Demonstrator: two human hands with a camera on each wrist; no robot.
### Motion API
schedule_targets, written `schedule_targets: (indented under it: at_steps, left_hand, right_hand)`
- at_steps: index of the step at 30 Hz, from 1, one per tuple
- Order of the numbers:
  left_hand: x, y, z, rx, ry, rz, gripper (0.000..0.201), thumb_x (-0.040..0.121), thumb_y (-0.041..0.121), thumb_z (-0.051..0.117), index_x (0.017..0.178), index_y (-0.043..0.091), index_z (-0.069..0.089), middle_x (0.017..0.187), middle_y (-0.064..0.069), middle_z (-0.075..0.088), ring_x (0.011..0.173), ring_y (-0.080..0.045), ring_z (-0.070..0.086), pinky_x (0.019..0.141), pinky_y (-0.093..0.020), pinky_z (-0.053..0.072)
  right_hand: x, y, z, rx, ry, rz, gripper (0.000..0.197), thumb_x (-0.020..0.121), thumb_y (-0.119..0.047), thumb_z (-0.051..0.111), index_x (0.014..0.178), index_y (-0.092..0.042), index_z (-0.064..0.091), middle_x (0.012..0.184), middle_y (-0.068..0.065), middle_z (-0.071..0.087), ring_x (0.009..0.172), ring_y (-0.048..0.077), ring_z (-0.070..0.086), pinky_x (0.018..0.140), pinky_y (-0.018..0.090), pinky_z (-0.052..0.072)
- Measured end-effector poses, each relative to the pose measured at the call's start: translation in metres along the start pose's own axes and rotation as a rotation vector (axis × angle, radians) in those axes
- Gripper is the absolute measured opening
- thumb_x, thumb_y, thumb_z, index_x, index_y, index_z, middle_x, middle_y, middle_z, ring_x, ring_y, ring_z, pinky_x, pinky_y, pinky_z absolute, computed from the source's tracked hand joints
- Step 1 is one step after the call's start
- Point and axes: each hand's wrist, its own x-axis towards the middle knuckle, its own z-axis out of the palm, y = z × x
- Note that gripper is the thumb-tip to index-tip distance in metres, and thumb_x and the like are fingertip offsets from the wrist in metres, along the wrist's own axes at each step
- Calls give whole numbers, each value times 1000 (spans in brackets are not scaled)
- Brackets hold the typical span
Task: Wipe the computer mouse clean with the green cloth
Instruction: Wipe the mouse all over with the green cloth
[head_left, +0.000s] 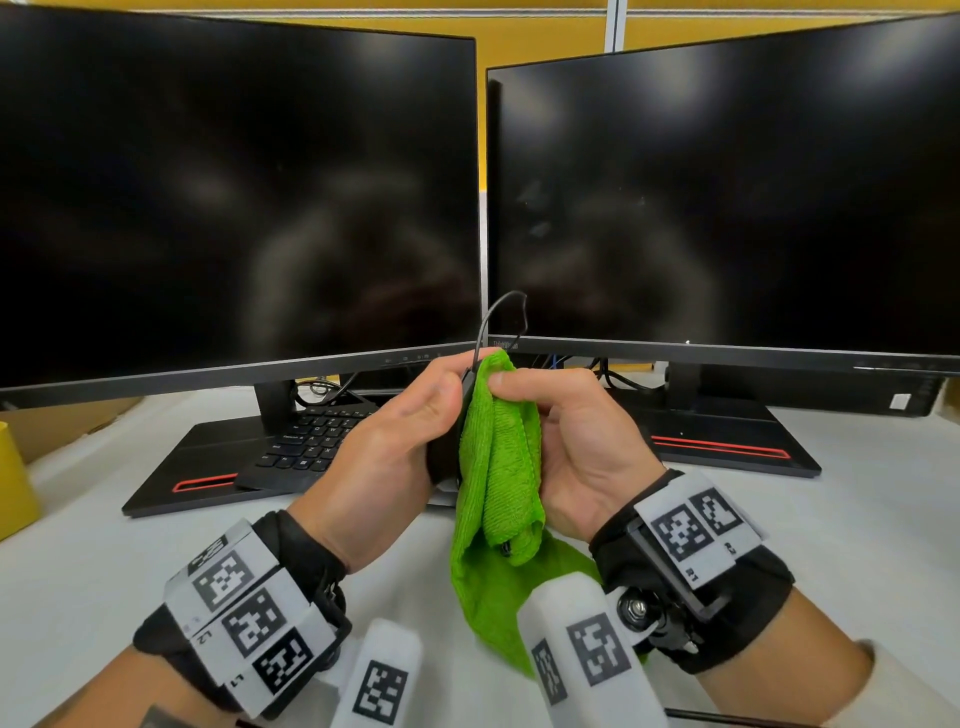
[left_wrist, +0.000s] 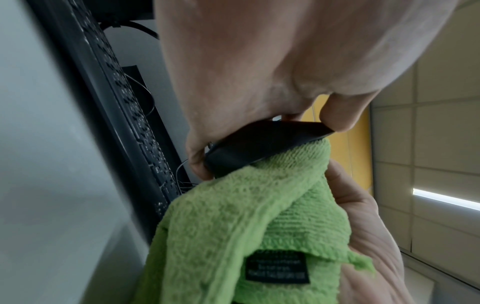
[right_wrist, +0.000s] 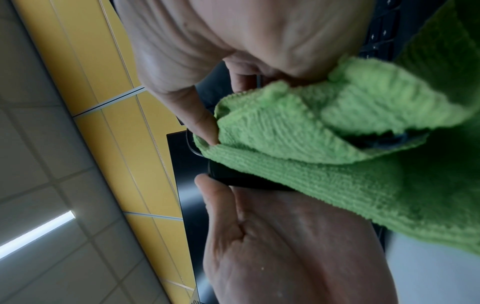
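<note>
Monitors (head_left: 239, 197), two, dark, side by side at the back of the white counter (head_left: 857, 545); keyboard (head_left: 311, 436) tucked under the left one.

Cloth (head_left: 501, 457): green terry, folded into a thick pad, its tail hanging down to the counter. My right hand (head_left: 576, 447) curls round the pad, thumb pressing it sideways onto the mouse.

Mouse (left_wrist: 262, 144): black, corded, lifted off the counter between my hands, in front of the gap between the monitors. My left hand (head_left: 395, 441) clamps it by the edges, thumb at one end, fingers (left_wrist: 197, 162) at the other. Hands close together, cloth sandwiched between.

Cord (head_left: 498, 317) loops up from the nose of the mouse.

Handling, my judgement: mouse is light, rigid, smooth plastic, likely slick. Best held by the side edges so the top and base stay open to the cloth. Cloth is soft, limp, grippy; a bunched fold gives firmer rubbing. Cord may tug if I turn the mouse far.
</note>
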Motion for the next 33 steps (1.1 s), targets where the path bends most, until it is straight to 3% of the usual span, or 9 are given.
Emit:
schedule_targets:
  at_steps: [3,10,19,27,33]
  left_hand:
    - [0,1,0,1,-11,9,52,101,36,43,146,15,57,138,-11,70,127,-30,67,107,-43,56]
    - [-1,3,-1,30,-3,10,52,100,38,44,145,17,59,139,-14,70,132,-38,63,111,-53,51]
    - [-2,4,-2,17,-11,19,51,100,34,45,143,12,60,139,-17,69,134,-38,62,111,-46,51]
    - [-2,4,-1,0,-38,27,50,100,32,45,143,12,61,135,-14,72,126,-31,67,105,-43,55]
    - [-3,5,-1,22,-39,42,50,101,31,44,145,11,59,142,-19,67,136,-39,60,111,-48,50]
  right_hand:
    - [-2,0,1,1,-14,17,13,89,-6,63,95,1,72,74,16,65,63,29,64,64,38,56]
    - [-5,-1,1,15,-57,42,14,89,-11,62,95,-2,71,74,15,65,65,29,63,69,40,53]
    - [-5,-2,2,10,-92,43,14,91,-10,58,86,-4,69,70,11,64,59,25,62,64,34,54]
    - [-5,-2,1,2,-56,23,22,92,-9,56,74,-5,68,63,11,63,56,25,61,65,36,52]
    - [-5,-3,-1,12,-36,44,26,91,-12,56,68,-3,67,62,12,61,53,26,59,64,35,50]
